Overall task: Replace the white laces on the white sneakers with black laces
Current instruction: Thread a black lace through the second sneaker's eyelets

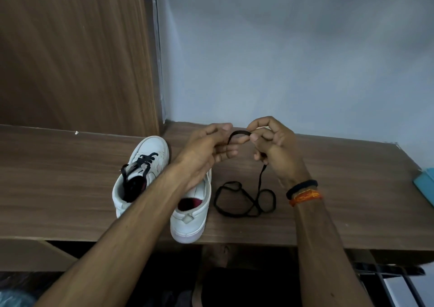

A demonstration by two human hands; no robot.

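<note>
Near edge of brown wooden shelf point(70, 201): two white leather sneakers point(187, 212), left one black-laced. Loose flat black lace point(244, 198) coiled right of them. Left hand point(209, 149) and right hand point(274, 142) both pinched its raised end, close together.

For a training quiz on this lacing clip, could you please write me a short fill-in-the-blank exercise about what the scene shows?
1. Both hands, left hand and right hand, hold a lace coloured ____.
2. The left sneaker already carries black lacing, while the sneaker to its right has ____ lacing visible.
3. The lace's slack lies on the wooden ____.

Missing words: black; no; shelf
</note>
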